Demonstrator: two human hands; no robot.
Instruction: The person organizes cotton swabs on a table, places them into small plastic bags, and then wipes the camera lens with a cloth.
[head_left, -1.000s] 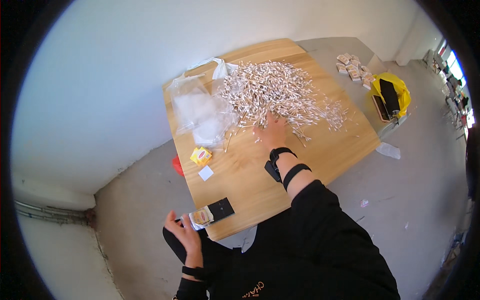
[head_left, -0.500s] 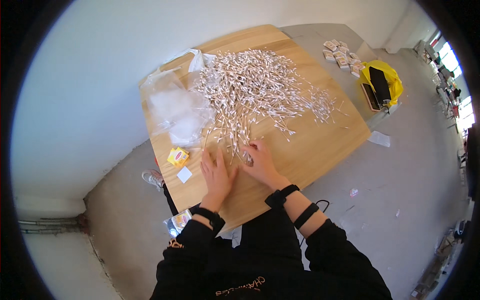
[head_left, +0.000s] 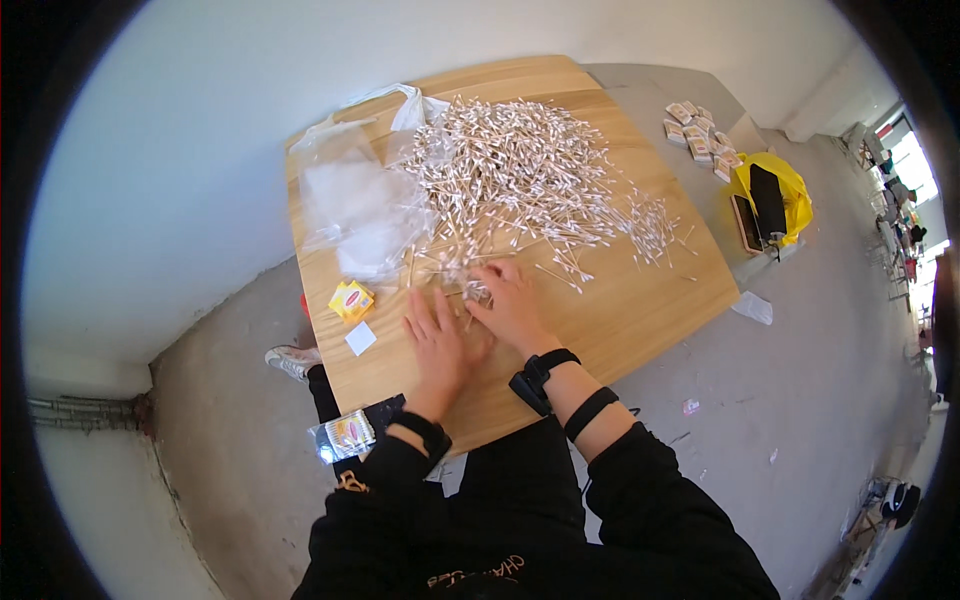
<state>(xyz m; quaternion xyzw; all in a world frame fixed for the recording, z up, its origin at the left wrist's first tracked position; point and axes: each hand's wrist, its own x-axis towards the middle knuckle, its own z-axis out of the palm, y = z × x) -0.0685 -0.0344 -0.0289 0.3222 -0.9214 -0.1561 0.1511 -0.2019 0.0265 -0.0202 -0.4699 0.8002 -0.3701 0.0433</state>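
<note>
A big heap of cotton swabs point(head_left: 510, 165) with white tips and wooden sticks covers the far middle of the wooden table point(head_left: 610, 335). At the heap's near edge my right hand point(head_left: 514, 310) curls its fingers round a small bunch of cotton swabs point(head_left: 478, 291), whose white tips show between thumb and fingers. My left hand point(head_left: 437, 345) lies just left of it, fingers stretched out and pointing away from me, its thumb blurred toward the bunch. A few loose swabs lie around the fingertips.
Clear plastic bags point(head_left: 365, 205) lie on the table's left. Nearer are yellow packets point(head_left: 351, 300) and a white square card point(head_left: 360, 338). A packaged item point(head_left: 345, 434) sits by the left edge. Small boxes point(head_left: 700, 140) and a yellow bag point(head_left: 790, 195) are beyond the right edge.
My right hand has moved slightly away from me and left, staying closed round the swabs. The left hand stays beside it, its thumb now blurred. The whole view has shifted a little.
</note>
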